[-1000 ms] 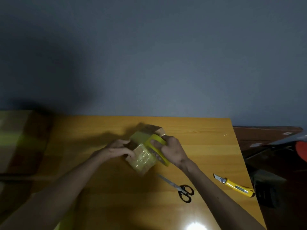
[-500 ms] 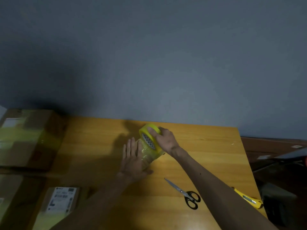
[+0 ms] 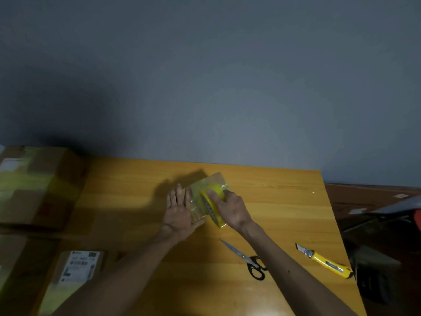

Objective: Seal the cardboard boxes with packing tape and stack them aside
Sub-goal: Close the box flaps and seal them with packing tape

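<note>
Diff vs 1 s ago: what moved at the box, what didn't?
The left hand released its curled grip on the small box and now lies flat on its taped top. The right hand still grips the tape roll, drawn slightly nearer along the box. Scissors and utility knife stayed put on the table.

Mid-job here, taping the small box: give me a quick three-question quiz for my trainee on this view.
1. True or false: the left hand lies flat on the small box.
2. The right hand grips: A the tape roll, B a pen, C a label.
3. Fill in: the yellow tool lying right of the scissors is a ____.
Key: 1 true; 2 A; 3 utility knife.
</note>
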